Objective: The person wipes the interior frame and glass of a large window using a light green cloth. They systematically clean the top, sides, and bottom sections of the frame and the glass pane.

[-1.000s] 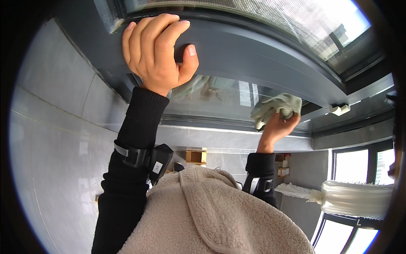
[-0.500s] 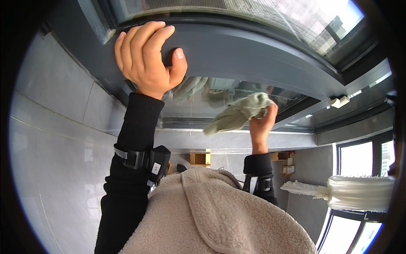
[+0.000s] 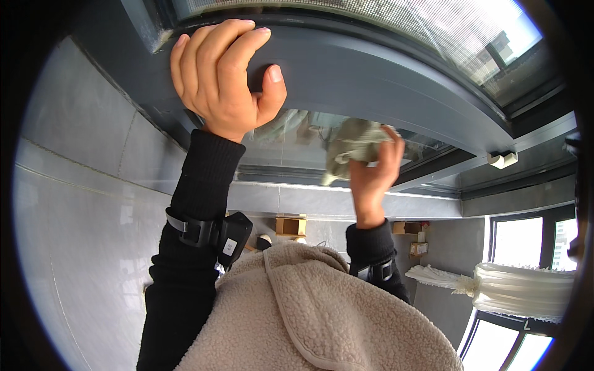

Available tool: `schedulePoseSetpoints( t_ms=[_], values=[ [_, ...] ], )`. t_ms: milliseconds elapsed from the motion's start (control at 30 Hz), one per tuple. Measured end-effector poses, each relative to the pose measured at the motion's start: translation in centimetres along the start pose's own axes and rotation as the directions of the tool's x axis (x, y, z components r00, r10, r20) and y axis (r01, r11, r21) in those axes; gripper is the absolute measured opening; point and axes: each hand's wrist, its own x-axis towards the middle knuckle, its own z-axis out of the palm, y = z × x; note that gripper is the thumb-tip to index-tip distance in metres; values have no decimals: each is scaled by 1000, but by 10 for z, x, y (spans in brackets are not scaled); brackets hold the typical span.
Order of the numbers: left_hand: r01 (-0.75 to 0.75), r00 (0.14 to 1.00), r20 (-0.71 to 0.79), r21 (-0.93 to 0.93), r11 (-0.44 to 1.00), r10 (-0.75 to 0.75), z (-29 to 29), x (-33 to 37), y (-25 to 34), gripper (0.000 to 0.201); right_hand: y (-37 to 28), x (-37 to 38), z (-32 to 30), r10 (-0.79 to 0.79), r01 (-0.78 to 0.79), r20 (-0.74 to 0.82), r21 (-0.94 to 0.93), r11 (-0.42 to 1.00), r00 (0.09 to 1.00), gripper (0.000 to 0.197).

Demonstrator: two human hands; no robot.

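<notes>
My left hand (image 3: pixel 224 83) rests on the dark grey window frame (image 3: pixel 359 68), its fingers laid out over the bar and the thumb apart. Lower and to the right, my right hand (image 3: pixel 377 170) is closed on a grey-green cloth (image 3: pixel 351 148). The cloth is bunched in front of the lower glass pane (image 3: pixel 272 154), with one corner hanging down. Motion blurs the cloth and the right fingers a little, and I cannot tell how firmly the cloth touches the glass.
A mesh screen (image 3: pixel 346 11) fills the upper window. On the right frame sits a small white fitting (image 3: pixel 502 160). Grey tiled wall (image 3: pixel 80 204) stands close at the left. Below, an open cardboard box (image 3: pixel 290 227) is on the floor; a tied white curtain (image 3: pixel 520 289) hangs at right.
My right hand and the cloth have shifted left, and the cloth's trailing end now hangs down instead of stretching left. My left hand keeps its place on the frame.
</notes>
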Motion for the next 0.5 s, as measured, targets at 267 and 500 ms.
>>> schedulePoseSetpoints(
  t_ms=[267,500],
  values=[
    [26,999,46,10,1000,-26,-5,1,2,29,16,-22,3,80,-23,359,-158,987,930,31],
    [23,1000,22,1,1000,-23,-3,1,1,29,91,-25,-45,179,-154,120,-193,969,977,41]
  ],
)
